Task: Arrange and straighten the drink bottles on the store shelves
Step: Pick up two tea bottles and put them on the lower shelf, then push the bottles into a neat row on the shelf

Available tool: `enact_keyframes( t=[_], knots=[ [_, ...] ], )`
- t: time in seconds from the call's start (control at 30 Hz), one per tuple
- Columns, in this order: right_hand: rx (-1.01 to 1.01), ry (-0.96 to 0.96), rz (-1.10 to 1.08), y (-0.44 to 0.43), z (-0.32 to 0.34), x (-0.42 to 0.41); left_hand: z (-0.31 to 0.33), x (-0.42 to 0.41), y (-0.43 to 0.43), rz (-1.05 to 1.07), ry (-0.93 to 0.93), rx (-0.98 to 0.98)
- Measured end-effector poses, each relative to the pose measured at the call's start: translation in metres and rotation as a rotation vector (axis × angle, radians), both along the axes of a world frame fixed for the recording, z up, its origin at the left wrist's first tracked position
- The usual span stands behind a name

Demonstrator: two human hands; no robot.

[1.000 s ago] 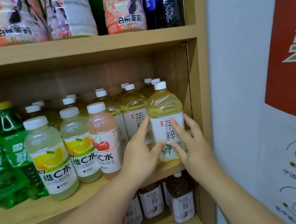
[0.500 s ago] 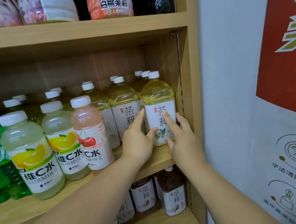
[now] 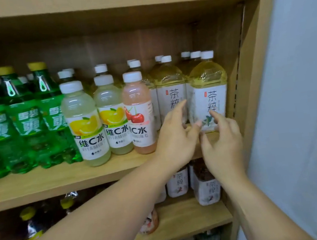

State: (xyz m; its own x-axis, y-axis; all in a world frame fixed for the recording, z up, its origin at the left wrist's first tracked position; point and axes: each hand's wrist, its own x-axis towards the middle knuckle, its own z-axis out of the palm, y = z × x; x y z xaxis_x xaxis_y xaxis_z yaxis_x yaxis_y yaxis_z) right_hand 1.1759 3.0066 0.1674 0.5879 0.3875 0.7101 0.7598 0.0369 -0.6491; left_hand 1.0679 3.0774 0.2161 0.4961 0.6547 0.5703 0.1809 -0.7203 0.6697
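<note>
A yellow tea bottle [image 3: 209, 91] with a white label and white cap stands upright at the right end of the middle shelf [image 3: 65, 182], next to the shelf's side wall. My left hand [image 3: 176, 137] hovers in front of it on the left with fingers spread and relaxed. My right hand [image 3: 222, 141] is just below and in front of the bottle's base, fingers loose. Neither hand grips the bottle. A second yellow tea bottle [image 3: 170, 90] stands to its left, with more behind.
Left of the tea stand a pink cherry vitamin bottle [image 3: 139, 114], two lemon vitamin bottles [image 3: 84, 125] and several green soda bottles [image 3: 22, 121]. Dark tea bottles [image 3: 207, 188] sit on the shelf below. A white wall [image 3: 299, 81] with printed graphics borders the shelf unit on the right.
Both hands have come off the right-hand yellow tea bottle and drawn slightly back. The view has shifted down and left, so the green bottles show more fully.
</note>
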Motion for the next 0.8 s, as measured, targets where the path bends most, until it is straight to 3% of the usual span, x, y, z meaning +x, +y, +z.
enact_keyframes(
  t=[0.23,0.37,0.8],
  knots=[
    [0.14,0.039,0.244,0.001,-0.02,-0.106,-0.023,-0.149,-0.023,0.084,-0.009,0.169],
    [0.063,-0.001,0.376,0.017,-0.03,-0.172,-0.043,-0.244,-0.014,0.24,0.092,0.237],
    [-0.287,-0.065,0.683,0.067,-0.091,-0.445,-0.134,-0.572,0.017,0.565,0.267,0.004]
  ],
)
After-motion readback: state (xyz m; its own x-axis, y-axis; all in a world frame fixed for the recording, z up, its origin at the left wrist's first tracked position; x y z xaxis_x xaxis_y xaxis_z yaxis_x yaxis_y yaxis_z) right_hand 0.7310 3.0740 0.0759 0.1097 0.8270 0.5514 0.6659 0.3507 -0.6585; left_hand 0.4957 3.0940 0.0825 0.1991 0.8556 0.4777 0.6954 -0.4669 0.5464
